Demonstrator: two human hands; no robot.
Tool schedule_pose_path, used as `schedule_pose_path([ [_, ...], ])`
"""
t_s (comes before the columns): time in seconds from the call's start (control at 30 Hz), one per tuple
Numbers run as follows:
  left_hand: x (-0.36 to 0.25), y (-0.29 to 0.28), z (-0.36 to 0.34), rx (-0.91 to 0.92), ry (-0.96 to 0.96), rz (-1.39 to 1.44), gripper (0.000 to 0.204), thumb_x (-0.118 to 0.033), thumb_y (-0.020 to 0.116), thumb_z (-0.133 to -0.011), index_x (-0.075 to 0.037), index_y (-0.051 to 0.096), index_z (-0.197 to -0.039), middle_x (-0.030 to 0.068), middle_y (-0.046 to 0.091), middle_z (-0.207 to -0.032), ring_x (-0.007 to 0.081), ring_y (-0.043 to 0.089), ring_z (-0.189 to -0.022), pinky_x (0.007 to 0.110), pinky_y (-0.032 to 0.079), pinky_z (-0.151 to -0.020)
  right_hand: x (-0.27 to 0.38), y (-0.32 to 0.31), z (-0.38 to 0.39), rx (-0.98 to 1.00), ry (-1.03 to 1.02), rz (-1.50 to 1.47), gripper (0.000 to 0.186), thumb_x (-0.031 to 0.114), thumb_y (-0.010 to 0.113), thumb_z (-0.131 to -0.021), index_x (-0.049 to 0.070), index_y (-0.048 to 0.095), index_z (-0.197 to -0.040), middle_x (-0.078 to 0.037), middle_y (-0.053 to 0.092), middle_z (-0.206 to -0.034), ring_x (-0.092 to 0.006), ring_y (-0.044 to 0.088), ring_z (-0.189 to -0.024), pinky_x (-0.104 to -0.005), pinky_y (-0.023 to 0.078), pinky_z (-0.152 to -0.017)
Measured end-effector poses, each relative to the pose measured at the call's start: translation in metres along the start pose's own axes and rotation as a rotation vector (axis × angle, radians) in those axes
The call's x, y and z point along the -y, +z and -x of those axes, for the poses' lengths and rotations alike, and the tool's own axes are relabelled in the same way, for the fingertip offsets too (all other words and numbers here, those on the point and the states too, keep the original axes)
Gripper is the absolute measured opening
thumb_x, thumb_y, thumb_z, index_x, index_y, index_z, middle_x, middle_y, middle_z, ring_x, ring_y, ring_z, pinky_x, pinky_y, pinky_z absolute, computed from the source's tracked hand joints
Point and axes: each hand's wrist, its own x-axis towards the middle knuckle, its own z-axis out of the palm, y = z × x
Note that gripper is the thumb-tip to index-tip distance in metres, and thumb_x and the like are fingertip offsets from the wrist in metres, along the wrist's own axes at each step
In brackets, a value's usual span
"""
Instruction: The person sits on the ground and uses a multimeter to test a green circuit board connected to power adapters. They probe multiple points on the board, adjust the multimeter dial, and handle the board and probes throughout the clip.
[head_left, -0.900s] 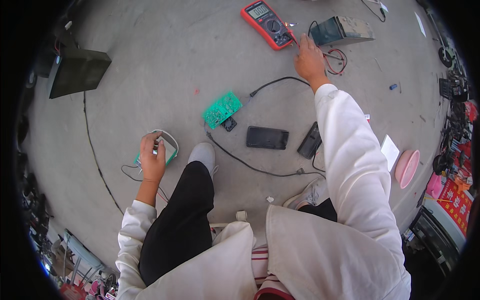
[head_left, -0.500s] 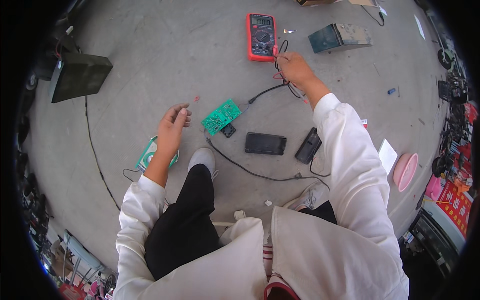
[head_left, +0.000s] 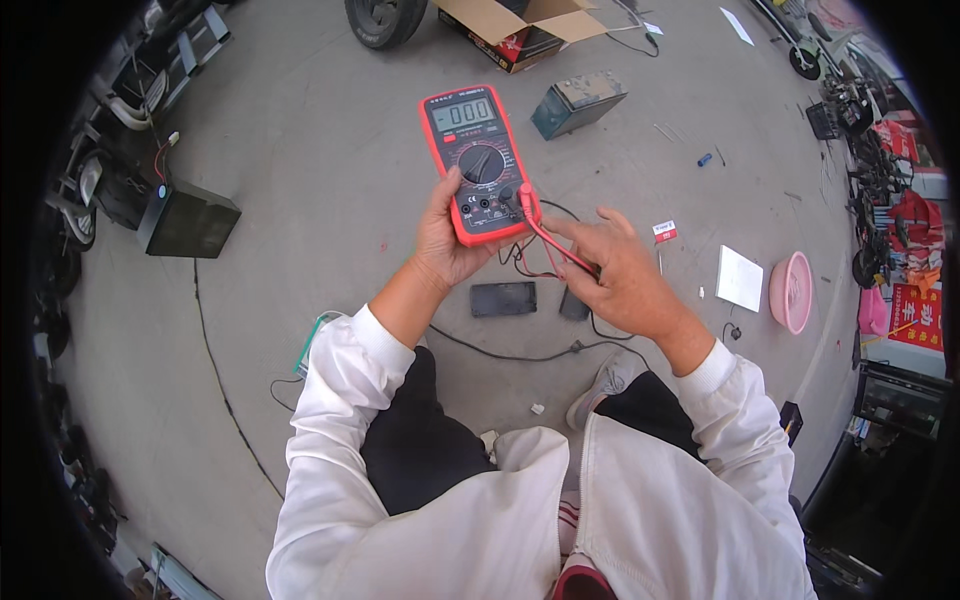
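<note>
My left hand (head_left: pixel 443 232) is closed around the lower left of a red-framed digital multimeter (head_left: pixel 482 165), its thumb on the front beside the round dial. The meter is raised off the floor, its screen lit. A red test lead (head_left: pixel 548 236) runs from a plug at the meter's lower right to my right hand (head_left: pixel 630 275). That hand has the lead between thumb and forefinger, with a fingertip close to the meter's edge. Black lead loops hang behind. Below lies a flat black case (head_left: pixel 503 299); a second black case (head_left: pixel 574 305) is partly covered by my right hand.
A dark boxy block (head_left: pixel 578 103) and an open cardboard box (head_left: pixel 510 40) stand farther off. On the right lie a white sheet (head_left: pixel 739 278) and a pink basin (head_left: pixel 791 292). A black cable (head_left: pixel 500 354) crosses before my feet. Another dark block (head_left: pixel 190 218) stands left.
The multimeter has come up off the floor into my left hand, nearer to me. My right hand has drawn back with the lead. The green circuit board is now hidden.
</note>
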Motion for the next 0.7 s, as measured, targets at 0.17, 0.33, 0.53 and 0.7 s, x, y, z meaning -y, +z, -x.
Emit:
schedule_pose_path([
  [0.17, -0.008, 0.138, 0.057, 0.188, 0.172, -0.317, 0.078, -0.046, 0.064, -0.082, -0.001, 0.034, -0.138, 0.0242, 0.048, -0.13, 0.0435, 0.048, -0.12, 0.062, 0.038, -0.101, 0.019, -0.063, 0.126, -0.4, 0.086, 0.19, 0.018, 0.005, 0.058, -0.082, 0.008, 0.066, -0.098, -0.007, 0.058, -0.071, -0.0254, 0.055, -0.073, -0.0434, 0.034, -0.103],
  [0.33, -0.041, 0.216, 0.143, 0.263, 0.405, -0.435, 0.077, -0.038, 0.066, -0.081, 0.001, 0.032, -0.138, 0.0259, 0.047, -0.131, 0.0456, 0.047, -0.121, 0.062, 0.034, -0.105, -0.042, -0.109, 0.24, -0.851, 0.44, 0.036, 0.015, 0.01, 0.057, -0.089, 0.004, 0.065, -0.1, -0.007, 0.057, -0.07, -0.0126, 0.051, -0.061, -0.0276, 0.046, -0.076],
  [0.53, -0.119, 0.229, 0.24, 0.075, 0.792, -0.61, 0.066, -0.027, 0.06, -0.083, -0.005, 0.032, -0.138, 0.0212, 0.045, -0.135, 0.0446, 0.043, -0.124, 0.067, 0.031, -0.105, -0.086, -0.14, 0.354, -0.941, 0.586, 0.31, 0.021, 0.019, 0.064, -0.088, 0.007, 0.066, -0.106, -0.011, 0.063, -0.075, -0.0134, 0.06, -0.071, -0.0268, 0.048, -0.068],
  [0.7, -0.163, 0.211, 0.324, -0.094, 1.035, -0.705, 0.063, -0.033, 0.046, -0.085, -0.005, 0.032, -0.14, 0.0249, 0.039, -0.138, 0.0488, 0.037, -0.127, 0.069, 0.027, -0.105, -0.122, -0.155, 0.415, -0.902, 0.57, 0.414, 0.021, 0.019, 0.066, -0.086, 0.011, 0.067, -0.105, -0.012, 0.065, -0.079, -0.0216, 0.062, -0.069, -0.0296, 0.047, -0.067],
])
